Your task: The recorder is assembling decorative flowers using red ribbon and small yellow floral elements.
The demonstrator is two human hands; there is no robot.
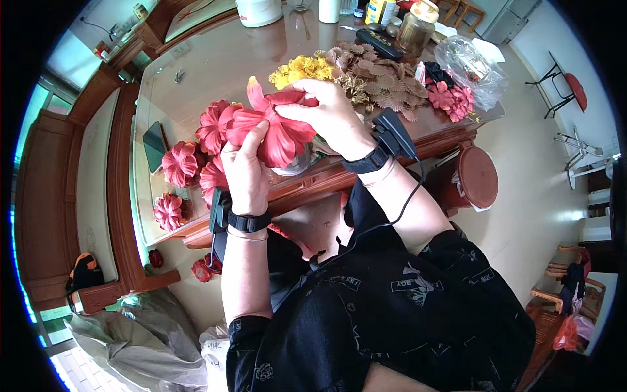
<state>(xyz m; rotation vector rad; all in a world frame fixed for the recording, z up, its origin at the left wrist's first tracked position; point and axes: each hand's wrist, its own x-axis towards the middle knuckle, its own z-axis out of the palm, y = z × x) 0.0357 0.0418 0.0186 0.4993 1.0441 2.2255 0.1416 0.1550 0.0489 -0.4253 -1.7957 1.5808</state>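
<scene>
Above the table's near edge I hold a large red artificial flower (pixel 285 142) with broad petals, one of them yellow-tipped and pointing up. My left hand (pixel 245 173) grips it from below, thumb pressed on a petal. On the other side my right hand (pixel 332 117) pinches a petal near the flower's upper right; its fingertips are partly hidden by the petals. Several finished-looking red flowers (pixel 179 163) lie on the table to the left of my left hand. Beyond my right hand are yellow flower centres (pixel 300 70) and a pile of brown serrated leaf pieces (pixel 382 78).
The glass-topped wooden table (pixel 196 65) also bears a phone (pixel 155 147), a black case (pixel 379 44), a brown jar (pixel 415 29), a white tub (pixel 259 12), pink flowers (pixel 452 99) and a clear plastic bag (pixel 473 68). A lidded reddish-brown bin (pixel 477 176) stands to the right.
</scene>
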